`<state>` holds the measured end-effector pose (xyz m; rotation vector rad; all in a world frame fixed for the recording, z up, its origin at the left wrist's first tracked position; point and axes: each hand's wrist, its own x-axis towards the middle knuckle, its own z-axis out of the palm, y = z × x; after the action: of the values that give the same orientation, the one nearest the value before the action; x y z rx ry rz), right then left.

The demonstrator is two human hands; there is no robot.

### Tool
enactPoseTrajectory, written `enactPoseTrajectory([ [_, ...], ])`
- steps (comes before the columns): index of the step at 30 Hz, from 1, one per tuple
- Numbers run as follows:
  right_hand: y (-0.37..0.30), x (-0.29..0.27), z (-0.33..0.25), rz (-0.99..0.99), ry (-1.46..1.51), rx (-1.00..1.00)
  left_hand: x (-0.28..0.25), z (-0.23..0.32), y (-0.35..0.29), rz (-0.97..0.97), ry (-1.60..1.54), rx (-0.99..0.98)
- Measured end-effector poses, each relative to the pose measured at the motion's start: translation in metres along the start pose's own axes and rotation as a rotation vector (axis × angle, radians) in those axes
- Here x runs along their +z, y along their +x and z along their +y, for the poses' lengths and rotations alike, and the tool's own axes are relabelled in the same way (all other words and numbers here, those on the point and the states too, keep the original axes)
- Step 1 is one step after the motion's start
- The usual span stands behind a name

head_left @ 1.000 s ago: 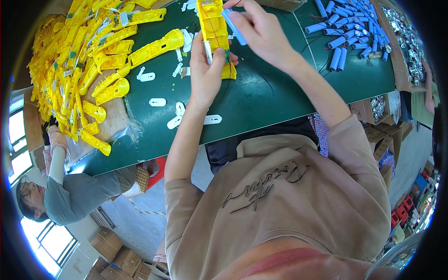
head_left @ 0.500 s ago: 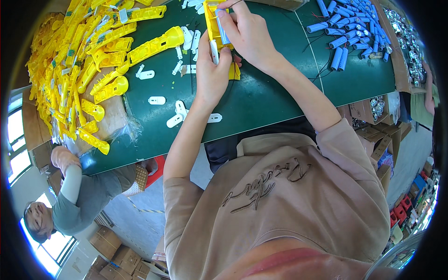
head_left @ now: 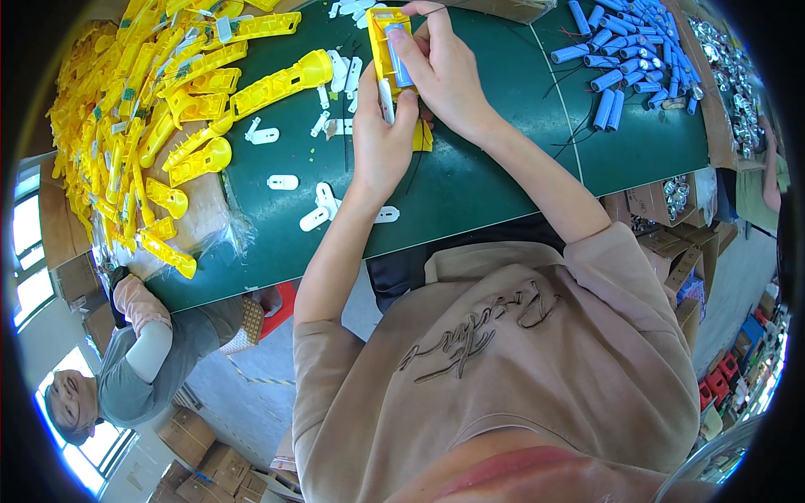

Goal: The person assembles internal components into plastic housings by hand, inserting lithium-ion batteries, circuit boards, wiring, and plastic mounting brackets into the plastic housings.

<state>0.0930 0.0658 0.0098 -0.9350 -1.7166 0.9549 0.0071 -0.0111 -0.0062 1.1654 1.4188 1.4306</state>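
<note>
A yellow plastic housing (head_left: pixel 378 52), long and hollow, is gripped in my left hand (head_left: pixel 381 147) at the far edge of the view. Inside its upper part lies a blue cylindrical battery (head_left: pixel 401 75) with thin wires. My right hand (head_left: pixel 453 84) has its thumb on the battery, and its index finger bends over the housing's far end by a dark wire. A slim white plastic piece (head_left: pixel 386 102) shows beside my left thumb. The housing's lower end (head_left: pixel 423 138) pokes out below my hands; its middle is hidden by them.
Yellow housings (head_left: pixel 126 109) heap up at left. Blue wired batteries (head_left: pixel 625 50) lie at right, near a carton of shiny metal parts (head_left: pixel 742 92). White plastic pieces (head_left: pixel 315 220) are scattered on the green table (head_left: pixel 470 189). Another person (head_left: pixel 138 377) works at lower left.
My right hand has shifted slightly, its thumb lower along the battery. The housing has tilted a little. At lower left the other person's arm and head have moved.
</note>
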Motion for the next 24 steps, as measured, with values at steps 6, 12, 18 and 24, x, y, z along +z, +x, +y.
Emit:
enactPoseTrajectory([
  [6, 0.003, 0.009, 0.039, -0.030, 0.047, -0.074, -0.003, -0.006, 0.008, -0.034, -0.098, -0.024],
  [12, 0.005, 0.000, 0.035, -0.315, 0.395, 0.042, -0.003, -0.002, 0.002, -0.016, -0.156, -0.058],
  [18, 0.008, -0.028, 0.021, -0.359, 0.336, 0.162, -0.005, 0.001, 0.004, -0.047, -0.269, -0.194],
  [24, 0.073, -0.157, 0.028, -0.095, -0.118, 0.026, -0.007, 0.005, 0.000, -0.047, -0.233, -0.196],
])
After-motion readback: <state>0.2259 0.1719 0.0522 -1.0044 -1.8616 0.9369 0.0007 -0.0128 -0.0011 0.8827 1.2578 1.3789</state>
